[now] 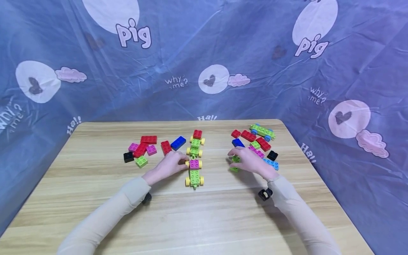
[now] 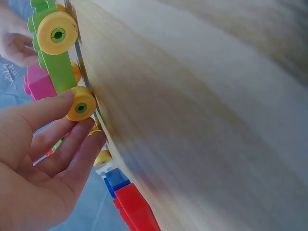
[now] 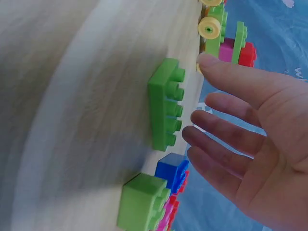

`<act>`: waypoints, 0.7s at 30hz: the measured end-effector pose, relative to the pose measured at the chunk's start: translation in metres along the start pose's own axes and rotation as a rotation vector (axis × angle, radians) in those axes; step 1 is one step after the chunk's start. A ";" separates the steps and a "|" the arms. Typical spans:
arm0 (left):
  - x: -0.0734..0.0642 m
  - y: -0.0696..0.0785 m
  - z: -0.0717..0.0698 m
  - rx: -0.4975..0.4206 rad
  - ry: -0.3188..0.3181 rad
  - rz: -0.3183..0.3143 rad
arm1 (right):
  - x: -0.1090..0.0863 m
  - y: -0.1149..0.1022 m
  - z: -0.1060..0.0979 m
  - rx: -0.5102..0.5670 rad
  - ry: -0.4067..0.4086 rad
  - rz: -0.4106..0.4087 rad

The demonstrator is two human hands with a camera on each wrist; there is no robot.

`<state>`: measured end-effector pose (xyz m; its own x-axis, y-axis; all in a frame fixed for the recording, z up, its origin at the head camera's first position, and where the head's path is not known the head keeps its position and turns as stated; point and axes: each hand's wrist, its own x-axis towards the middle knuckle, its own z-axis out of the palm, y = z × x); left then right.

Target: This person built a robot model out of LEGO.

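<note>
Left hand: the left hand (image 1: 171,164) pinches a round yellow plastic wheel (image 2: 82,106), thumb tip on one side of its rim, fingertips on the other; narrow grip.
Near car: lime-green studded plastic base on yellow wheels (image 1: 194,177), upright on the table; square magenta plastic brick (image 1: 194,164) on its far end, beside the left hand.
Far car: second lime-green studded base on yellow wheels (image 1: 193,152), directly beyond, in line; square red plastic brick (image 1: 197,134) at its far end. Cannot tell if the cars are hooked together.
Right hand: the right hand (image 1: 246,160) hovers by a flat lime-green studded plastic brick (image 3: 163,108); wide gap between thumb and fingers, holding nothing.
Left pile: red, magenta, black and lime bricks, plus a long blue plastic brick (image 1: 178,143) nearest the far car.
Right pile: mixed bricks beyond and beside the right hand, incl. a light-blue studded plastic brick (image 1: 271,163); at the back, a lime-green base on blue wheels (image 1: 262,132).
Table: pale wood-grain tabletop (image 1: 204,219).
Backdrop: blue printed cloth (image 1: 140,95).
</note>
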<state>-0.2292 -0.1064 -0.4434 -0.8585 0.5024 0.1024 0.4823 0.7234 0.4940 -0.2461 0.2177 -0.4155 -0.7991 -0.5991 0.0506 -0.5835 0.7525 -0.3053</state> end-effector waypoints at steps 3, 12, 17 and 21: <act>0.000 0.000 0.000 0.005 0.001 0.004 | -0.004 0.000 0.000 -0.004 -0.014 0.004; 0.001 0.001 -0.001 -0.001 -0.005 0.002 | -0.001 -0.001 0.008 0.024 0.000 -0.101; 0.000 0.003 -0.003 -0.003 -0.008 -0.007 | 0.000 0.002 0.003 0.010 -0.023 -0.089; 0.000 0.003 -0.003 -0.009 0.000 0.000 | -0.001 0.008 -0.003 -0.018 -0.089 -0.080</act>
<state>-0.2284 -0.1060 -0.4394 -0.8585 0.5025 0.1020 0.4806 0.7193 0.5017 -0.2506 0.2248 -0.4154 -0.7342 -0.6788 -0.0104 -0.6482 0.7055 -0.2864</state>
